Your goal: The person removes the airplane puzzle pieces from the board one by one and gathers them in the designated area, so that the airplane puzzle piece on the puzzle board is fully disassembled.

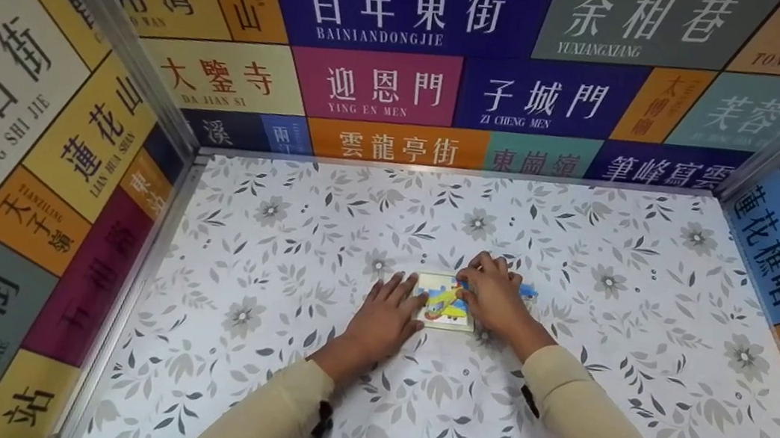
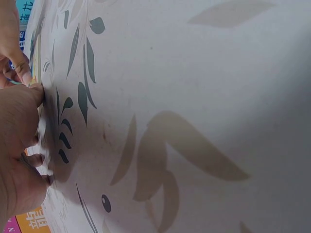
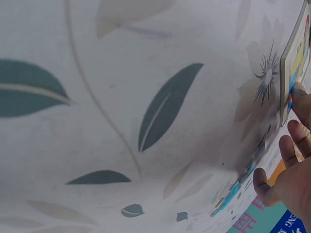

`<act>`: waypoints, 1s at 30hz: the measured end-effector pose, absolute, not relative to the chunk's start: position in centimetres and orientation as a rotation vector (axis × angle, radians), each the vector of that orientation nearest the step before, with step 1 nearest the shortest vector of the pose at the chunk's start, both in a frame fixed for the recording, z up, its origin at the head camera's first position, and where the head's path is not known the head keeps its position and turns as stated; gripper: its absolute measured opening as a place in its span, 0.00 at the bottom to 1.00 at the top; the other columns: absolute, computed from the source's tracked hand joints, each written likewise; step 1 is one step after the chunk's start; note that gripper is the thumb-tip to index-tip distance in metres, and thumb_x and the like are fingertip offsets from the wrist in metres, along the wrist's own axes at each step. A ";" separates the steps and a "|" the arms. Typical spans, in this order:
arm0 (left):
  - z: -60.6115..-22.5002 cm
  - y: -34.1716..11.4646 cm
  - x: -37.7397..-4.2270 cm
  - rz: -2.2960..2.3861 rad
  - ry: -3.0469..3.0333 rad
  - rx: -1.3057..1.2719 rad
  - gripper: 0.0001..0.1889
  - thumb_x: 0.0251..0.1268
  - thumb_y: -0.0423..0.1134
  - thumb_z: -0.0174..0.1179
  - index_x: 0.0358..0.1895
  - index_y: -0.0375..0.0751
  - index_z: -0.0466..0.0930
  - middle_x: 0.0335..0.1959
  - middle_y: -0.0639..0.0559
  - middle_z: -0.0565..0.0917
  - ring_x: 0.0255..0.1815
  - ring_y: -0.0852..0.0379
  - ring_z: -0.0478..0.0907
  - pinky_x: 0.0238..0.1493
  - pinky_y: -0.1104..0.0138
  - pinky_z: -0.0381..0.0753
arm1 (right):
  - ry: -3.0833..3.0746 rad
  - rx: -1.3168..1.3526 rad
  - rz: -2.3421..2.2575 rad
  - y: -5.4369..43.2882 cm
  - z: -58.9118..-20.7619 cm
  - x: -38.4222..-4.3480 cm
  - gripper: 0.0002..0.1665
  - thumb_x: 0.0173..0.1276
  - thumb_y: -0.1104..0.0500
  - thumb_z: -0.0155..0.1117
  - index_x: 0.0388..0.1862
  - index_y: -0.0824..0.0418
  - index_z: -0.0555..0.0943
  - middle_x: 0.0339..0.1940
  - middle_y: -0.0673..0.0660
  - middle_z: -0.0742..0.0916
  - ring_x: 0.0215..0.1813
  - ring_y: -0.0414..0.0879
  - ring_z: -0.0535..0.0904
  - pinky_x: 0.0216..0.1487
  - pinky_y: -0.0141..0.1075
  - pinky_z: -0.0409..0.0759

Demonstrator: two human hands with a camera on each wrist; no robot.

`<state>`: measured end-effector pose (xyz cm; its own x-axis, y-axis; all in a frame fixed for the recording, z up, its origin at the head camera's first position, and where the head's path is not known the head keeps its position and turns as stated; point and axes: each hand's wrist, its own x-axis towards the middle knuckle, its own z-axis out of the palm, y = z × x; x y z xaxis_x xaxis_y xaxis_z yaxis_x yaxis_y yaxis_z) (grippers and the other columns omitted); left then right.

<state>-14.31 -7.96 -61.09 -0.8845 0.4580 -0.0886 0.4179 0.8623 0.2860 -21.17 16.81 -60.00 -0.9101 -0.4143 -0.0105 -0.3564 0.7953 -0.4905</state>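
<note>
A small tray puzzle (image 1: 433, 282) with a cream border and a yellow and blue picture lies flat on the patterned tabletop. My left hand (image 1: 386, 315) rests at its left edge, fingers fairly straight, their tips on the rim and the table. At the upper right corner of the tray, thumb and forefinger of my right hand (image 1: 494, 297) pinch a small blue and red puzzle piece (image 1: 457, 285), mostly hidden by the fingertips. The right wrist view catches the tray's side (image 3: 285, 82) with a fingertip against the picture; the other fingers of that hand are spread loosely.
Beside the right hand, loose blue puzzle pieces (image 1: 528, 291) lie on the table, partly under the fingers. The white tabletop (image 1: 305, 404) has a grey leaf and flower print. Colourful panels with lettering (image 1: 377, 89) stand behind it and on both sides.
</note>
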 end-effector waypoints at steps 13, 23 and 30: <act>-61.4 -8.0 -14.3 0.393 2.882 0.661 0.29 0.92 0.55 0.48 0.86 0.50 0.68 0.92 0.43 0.59 0.93 0.40 0.55 0.90 0.43 0.59 | 2.890 -0.606 -0.691 16.4 -60.1 -21.4 0.10 0.83 0.57 0.68 0.57 0.59 0.85 0.59 0.59 0.78 0.60 0.60 0.70 0.58 0.65 0.67; -61.5 -8.0 -14.4 0.386 2.886 0.671 0.29 0.92 0.55 0.48 0.86 0.50 0.68 0.92 0.43 0.59 0.93 0.40 0.56 0.90 0.43 0.59 | 2.905 -0.646 -0.685 16.4 -59.8 -21.3 0.11 0.82 0.59 0.69 0.58 0.59 0.85 0.58 0.60 0.80 0.59 0.60 0.72 0.59 0.64 0.69; -61.5 -8.0 -14.4 0.382 2.889 0.678 0.30 0.92 0.55 0.47 0.86 0.49 0.67 0.92 0.42 0.58 0.93 0.40 0.55 0.91 0.43 0.59 | 2.870 -0.688 -0.723 16.8 -59.8 -21.3 0.17 0.81 0.59 0.70 0.64 0.59 0.87 0.60 0.61 0.80 0.60 0.61 0.73 0.60 0.64 0.68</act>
